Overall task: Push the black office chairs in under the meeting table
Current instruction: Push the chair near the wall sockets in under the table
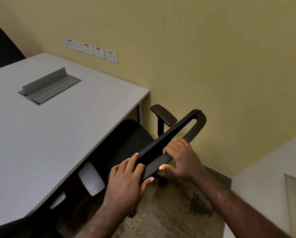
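Head view, both hands' fingers gripping black office chair [169, 134] backrest top, seat under meeting table [58, 126]

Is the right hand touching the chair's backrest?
Touching. The head view shows the right hand wrapped over the backrest's top edge, fingers above and thumb below.

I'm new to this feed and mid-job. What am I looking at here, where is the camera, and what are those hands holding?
The single picture comes from a camera worn on a person's head, looking down; no machine is involved. The left hand and right hand both have a grip on the top edge of a black office chair, whose seat sits partly under the grey meeting table. On the table there is only a cable hatch with its flap raised. Wall sockets are behind it.
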